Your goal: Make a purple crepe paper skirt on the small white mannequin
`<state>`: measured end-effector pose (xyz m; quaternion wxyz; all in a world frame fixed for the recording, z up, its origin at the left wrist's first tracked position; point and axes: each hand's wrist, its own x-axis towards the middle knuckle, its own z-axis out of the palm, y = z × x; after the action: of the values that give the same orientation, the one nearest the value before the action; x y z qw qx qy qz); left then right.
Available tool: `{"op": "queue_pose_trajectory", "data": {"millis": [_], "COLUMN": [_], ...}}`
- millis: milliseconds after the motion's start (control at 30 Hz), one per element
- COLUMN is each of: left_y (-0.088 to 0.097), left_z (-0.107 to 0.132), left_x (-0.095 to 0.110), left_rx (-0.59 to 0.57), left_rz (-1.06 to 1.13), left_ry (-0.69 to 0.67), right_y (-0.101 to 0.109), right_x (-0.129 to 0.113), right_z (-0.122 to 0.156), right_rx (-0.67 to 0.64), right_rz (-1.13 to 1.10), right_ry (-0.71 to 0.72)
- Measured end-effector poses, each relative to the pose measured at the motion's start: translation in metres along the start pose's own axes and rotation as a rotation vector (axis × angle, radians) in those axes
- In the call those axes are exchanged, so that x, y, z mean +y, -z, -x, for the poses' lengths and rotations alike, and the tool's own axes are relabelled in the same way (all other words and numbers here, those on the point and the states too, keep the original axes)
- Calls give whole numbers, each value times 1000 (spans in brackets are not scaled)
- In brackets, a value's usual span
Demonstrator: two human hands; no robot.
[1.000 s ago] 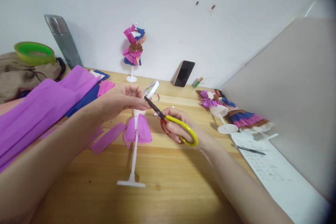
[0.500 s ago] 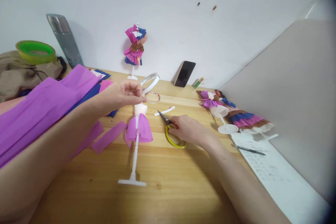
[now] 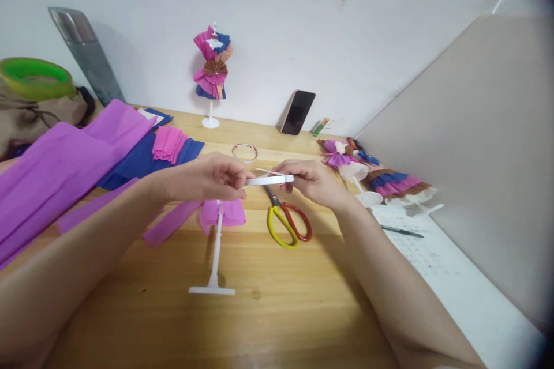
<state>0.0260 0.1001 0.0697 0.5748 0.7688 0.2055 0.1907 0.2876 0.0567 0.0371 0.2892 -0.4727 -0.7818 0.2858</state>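
Note:
Between my two hands, a narrow white roll of tape is seen edge-on above the table. My left hand is closed on its left side. At its right end are the bent fingers of my right hand, closed on the roll's edge. A thin white strip shows just above the roll. Scissors with one yellow and one red handle lie on the table below my right hand. Below my left hand, a small white stand wears a purple crepe-paper skirt; its upper part is hidden by the hand.
Purple crepe paper and blue sheets spread on the left. A dressed stand, a clear ring and a phone are behind. On the right are more paper dresses, a pen and written paper.
My right hand has let go of the scissors, which now lie on the table, and has moved up to the tape roll. The roll has tilted flat between both hands. The view has shifted slightly.

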Motion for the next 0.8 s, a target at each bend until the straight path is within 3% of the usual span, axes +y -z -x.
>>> {"op": "queue_pose_trajectory", "data": {"millis": [133,267,333,400,500,633,800], "left_y": [10,28,31,30,24,21,22], "left_z": [-1,3,5,6,4,3,2], "left_x": [-2,2,3,3,1,-2,-5], "left_rx": [77,222,220,180,146,113,85], "left_rz": [-2,-48,-48,-37,-30,-33,-88], "left_ry": [165,176,149,135,124,105,92], "right_y": [9,20,21,13,-11,-39,-47], "right_x": [10,13,6,-7,-33,-55,-56], "right_z": [1,9,12,11,4,-12,-29], "right_rx": [-149,-299,-242,-77,225,319,272], "right_rz": [170,242,306,313,-1,-229,-351], "right_ry": [-35,-175,-240,-232,-163,-77,-88]}}
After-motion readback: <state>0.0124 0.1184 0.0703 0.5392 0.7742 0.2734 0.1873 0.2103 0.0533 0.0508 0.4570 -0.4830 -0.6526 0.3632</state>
